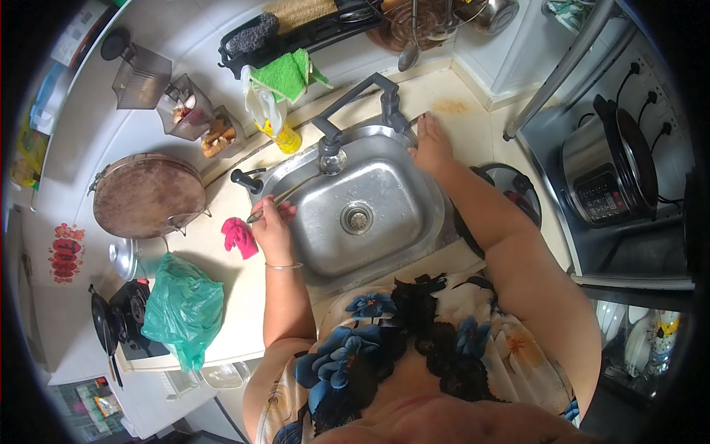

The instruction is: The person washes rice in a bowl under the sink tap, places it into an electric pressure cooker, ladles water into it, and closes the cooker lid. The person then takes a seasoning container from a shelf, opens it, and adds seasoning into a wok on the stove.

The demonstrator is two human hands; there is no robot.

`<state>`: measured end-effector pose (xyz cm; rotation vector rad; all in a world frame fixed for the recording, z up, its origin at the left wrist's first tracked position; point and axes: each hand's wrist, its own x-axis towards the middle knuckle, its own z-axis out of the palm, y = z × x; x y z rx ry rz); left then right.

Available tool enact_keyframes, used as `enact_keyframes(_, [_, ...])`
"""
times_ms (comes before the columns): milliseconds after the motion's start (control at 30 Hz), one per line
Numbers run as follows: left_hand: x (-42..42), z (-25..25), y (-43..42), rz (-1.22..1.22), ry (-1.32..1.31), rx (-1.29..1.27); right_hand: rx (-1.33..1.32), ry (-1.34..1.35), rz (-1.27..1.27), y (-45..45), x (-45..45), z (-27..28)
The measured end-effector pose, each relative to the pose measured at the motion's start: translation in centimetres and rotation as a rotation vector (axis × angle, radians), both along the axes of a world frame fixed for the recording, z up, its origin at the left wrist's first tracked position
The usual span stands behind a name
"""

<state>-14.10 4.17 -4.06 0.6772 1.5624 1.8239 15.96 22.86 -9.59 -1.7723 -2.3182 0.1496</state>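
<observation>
My left hand, wearing a bangle, is closed around a thin, stick-like utensil at the left rim of the steel sink. The utensil's far end points toward the faucet head. A small dark, rounded end shows beside my fingers; whether it belongs to the same utensil I cannot tell. My right hand is at the sink's back right corner, close by the base of the dark faucet. Its fingers are stretched out, and contact with the faucet lever is unclear. A pink cloth lies left of my left hand.
A green plastic bag and a round wooden board occupy the left counter. Behind the sink are a yellow bottle and a green cloth. An electric cooker stands on the right-hand rack, beside a metal rail.
</observation>
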Motion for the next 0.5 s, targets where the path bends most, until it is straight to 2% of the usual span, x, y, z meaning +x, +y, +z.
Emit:
enact_keyframes(200, [0.2, 0.1, 0.0, -0.006, -0.003, -0.015, -0.087, 0.047, -0.015, -0.1, -0.4, -1.2])
enact_keyframes(500, [0.1, -0.1, 0.2, 0.0, -0.02, 0.001, -0.046, 0.074, 0.001, 0.1, -0.8, -1.2])
